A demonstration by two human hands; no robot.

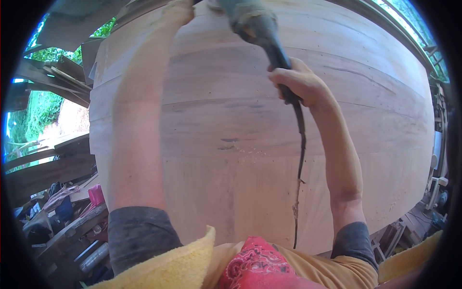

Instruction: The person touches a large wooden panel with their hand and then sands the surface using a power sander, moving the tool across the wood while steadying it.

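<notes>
**Far reach, trailing cord**

The left hand [179,13] reaches the view's top edge; I can't tell how its fingers sit or what they hold. The tool [250,19] is over the boards' [202,192] far part, and tilting could gouge them. The cord [302,131] might snag if dragged. The right hand [304,84] wraps its fingers closed round the handle [273,48]; a slack grip could let it kick.

Power tool [264,33]: one
Power cord [302,144]: one
Hands [304,85]: two
Dark sleeves [139,233]: two
Red patterned bandana [255,265]: one
Yellow cloth patches [168,262]: two
Wooden surface [240,120]: one
</notes>
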